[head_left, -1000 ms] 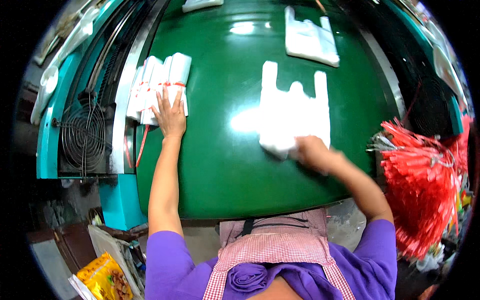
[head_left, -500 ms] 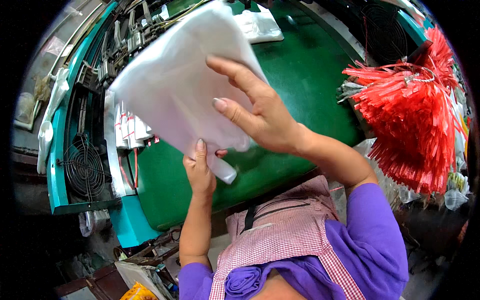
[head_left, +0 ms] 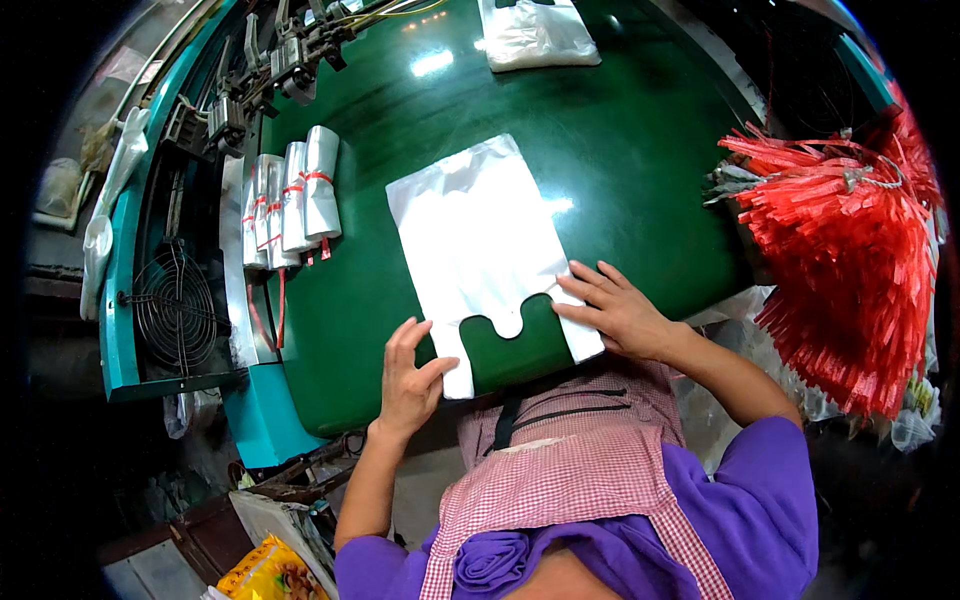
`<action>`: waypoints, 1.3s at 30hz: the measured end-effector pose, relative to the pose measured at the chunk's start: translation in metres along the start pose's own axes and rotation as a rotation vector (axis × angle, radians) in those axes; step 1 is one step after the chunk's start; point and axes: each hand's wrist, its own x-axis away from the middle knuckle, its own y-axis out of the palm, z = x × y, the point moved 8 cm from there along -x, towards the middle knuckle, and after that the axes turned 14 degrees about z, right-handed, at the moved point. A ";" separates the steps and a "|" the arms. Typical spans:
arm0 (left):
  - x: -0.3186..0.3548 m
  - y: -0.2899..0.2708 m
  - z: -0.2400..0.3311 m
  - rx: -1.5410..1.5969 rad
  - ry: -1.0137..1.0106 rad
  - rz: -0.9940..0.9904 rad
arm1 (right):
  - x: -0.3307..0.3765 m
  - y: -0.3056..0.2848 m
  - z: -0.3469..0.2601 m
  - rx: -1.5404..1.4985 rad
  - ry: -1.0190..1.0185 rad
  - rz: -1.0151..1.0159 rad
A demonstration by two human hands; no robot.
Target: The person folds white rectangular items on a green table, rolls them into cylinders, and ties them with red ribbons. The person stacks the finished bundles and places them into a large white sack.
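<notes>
Plastic fills the middle of what we see: a flat stack of white vest-style plastic bags (head_left: 480,240) lies on our glossy dark green worktop (head_left: 640,170), its two handle strips turned toward us with a rounded cut-out between them. Our left hand (head_left: 410,378) rests at the end of the left handle strip, near the worktop's front edge; its grip is loosely spread, fingers raised and slightly curled, the thumb touching the strip's edge and nothing pinched. Our right hand (head_left: 615,312) lies flat on the right handle strip, fingers spread apart and pressing the plastic down against the worktop.

Well to the left of the stack, by the worktop's left edge, we see a row of rolled white bag bundles tied with red bands (head_left: 292,205), lying side by side and touching one another. Beyond that edge stands a teal machine frame (head_left: 118,290) with a round wire fan guard (head_left: 172,308) set in its side. At the far end of the worktop another pile of white plastic bags (head_left: 535,35) lies apart from ours. To our right, past the worktop's rim, hangs a thick bunch of red plastic ties (head_left: 840,260). We wear a purple shirt (head_left: 760,510) under a pink checked apron (head_left: 570,460). Low at the left, on the floor, a yellow printed packet (head_left: 270,572) shows.
</notes>
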 end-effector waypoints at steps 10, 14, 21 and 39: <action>-0.071 0.072 -0.016 0.074 -0.174 -0.183 | -0.080 -0.007 0.001 -0.639 0.349 0.196; -0.069 0.064 -0.002 -0.012 -0.009 0.024 | -0.099 0.030 0.005 -0.227 0.383 0.008; -0.015 0.059 0.033 0.020 0.293 -0.041 | -0.078 0.050 -0.018 0.144 -0.051 0.189; -0.092 0.110 0.031 -0.209 0.159 -0.108 | -0.057 0.001 0.011 -0.235 -0.104 0.452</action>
